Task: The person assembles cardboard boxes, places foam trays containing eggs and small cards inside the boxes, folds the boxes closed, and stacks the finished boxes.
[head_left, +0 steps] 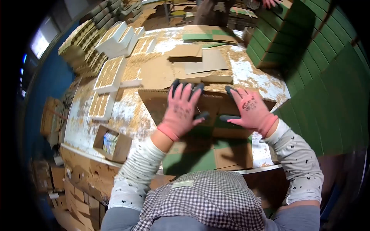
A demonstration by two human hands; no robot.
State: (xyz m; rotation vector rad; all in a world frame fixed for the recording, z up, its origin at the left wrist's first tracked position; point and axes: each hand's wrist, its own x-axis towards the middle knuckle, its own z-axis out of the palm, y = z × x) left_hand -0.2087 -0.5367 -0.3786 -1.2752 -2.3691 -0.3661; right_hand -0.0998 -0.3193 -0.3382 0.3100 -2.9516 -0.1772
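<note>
A brown cardboard carton [216, 102] stands on edge in front of me, its long top edge running from left to right. My left hand [180, 111], in a pink glove with dark fingertips, holds the left part of that edge, fingers over the top and thumb on the near face. Farther right, my right hand [249, 111] in a matching glove grips the same carton, its fingertips at the top edge and its thumb pointing inward. Below the carton lie green-and-brown cardboard flaps [192, 159], partly in shadow; whether they belong to it I cannot tell.
White trays [110, 74] with yellowish contents line the table's left side, beside stacked egg trays [83, 48]. A small open box [112, 143] sits near the front edge. Loose cardboard sheets [210, 61] lie beyond the carton. Green boxes [275, 42] rise on the right; another person's hand [269, 3] shows behind.
</note>
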